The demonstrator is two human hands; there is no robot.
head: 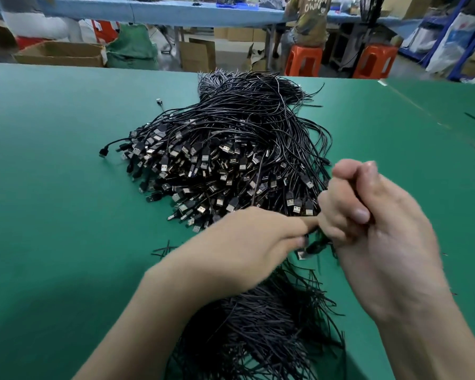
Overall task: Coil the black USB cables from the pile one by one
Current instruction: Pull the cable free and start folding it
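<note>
Both hands meeting just this side of the pile of black USB cables on the green table: right hand fisted around a black cable, left hand pinching it beside the plug.

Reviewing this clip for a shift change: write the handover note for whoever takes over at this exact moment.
Right hand: fist closed around a black cable, its USB plug poking out below.
Left hand: fingertips pinching the same cable beside the right fist.
Pile of USB cables sits mid-table on the green mat; a heap of thin black strands lies under the wrists.
Done: no finished coils visible.
Left: finish this coil, then nearly the whole pile.
</note>
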